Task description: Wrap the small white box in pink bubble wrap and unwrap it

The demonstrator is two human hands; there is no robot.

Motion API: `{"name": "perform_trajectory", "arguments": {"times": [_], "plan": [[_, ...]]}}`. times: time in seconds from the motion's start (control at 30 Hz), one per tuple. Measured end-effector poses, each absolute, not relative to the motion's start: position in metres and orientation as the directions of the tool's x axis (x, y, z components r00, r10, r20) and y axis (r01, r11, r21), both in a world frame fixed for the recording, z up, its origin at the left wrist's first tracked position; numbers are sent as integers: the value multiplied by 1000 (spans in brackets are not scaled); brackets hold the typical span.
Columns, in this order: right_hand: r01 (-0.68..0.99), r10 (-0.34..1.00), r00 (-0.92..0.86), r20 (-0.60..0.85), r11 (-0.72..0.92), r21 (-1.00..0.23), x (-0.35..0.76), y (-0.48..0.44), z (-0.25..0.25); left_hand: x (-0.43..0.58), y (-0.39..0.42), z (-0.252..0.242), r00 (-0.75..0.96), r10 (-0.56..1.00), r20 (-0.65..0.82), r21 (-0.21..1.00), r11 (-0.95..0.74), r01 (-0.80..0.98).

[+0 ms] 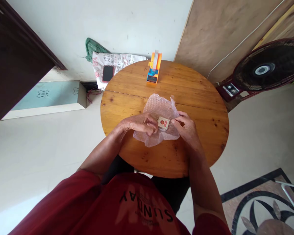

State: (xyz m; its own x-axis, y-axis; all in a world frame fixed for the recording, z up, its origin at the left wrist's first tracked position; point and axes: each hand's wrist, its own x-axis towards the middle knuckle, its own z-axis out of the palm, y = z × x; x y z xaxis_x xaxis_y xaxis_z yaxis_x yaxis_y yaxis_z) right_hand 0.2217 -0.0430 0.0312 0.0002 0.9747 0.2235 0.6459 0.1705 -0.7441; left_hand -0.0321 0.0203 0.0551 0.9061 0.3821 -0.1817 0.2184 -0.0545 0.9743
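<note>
A sheet of clear bubble wrap (159,107) lies spread on the round wooden table (201,107). On it sits a small white box with a red mark (163,123). My left hand (139,124) has its fingers curled against the box's left side and rests on the wrap. My right hand (186,127) pinches the box's right edge with thumb and forefinger. Both hands hold the box between them.
An orange and blue tape dispenser (154,68) stands at the table's far edge. Behind it a printed white sack (117,63) holds a dark phone (107,73), beside green fabric (93,48). A black fan (267,70) lies at the right. A patterned floor inlay (257,205) is at the lower right.
</note>
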Motion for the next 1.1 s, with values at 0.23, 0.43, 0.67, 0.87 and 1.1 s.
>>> {"name": "perform_trajectory", "arguments": {"times": [0.23,0.43,0.67,0.87,1.1], "plan": [[669,977,4,213,156,-727,222,-41,30,-36,22,49,871,456,-181,971,-57,231],[685,986,5,167,118,-719,223,-42,30,-32,20,52,855,482,-192,966,-58,250],[712,971,127,201,52,-700,225,-41,27,-30,18,57,777,606,-171,979,19,201],[721,966,95,242,101,-686,225,-38,24,-25,25,45,538,843,-8,993,-56,102],[727,966,35,255,150,-670,225,-37,22,-17,28,34,349,935,67,976,-134,171]]}}
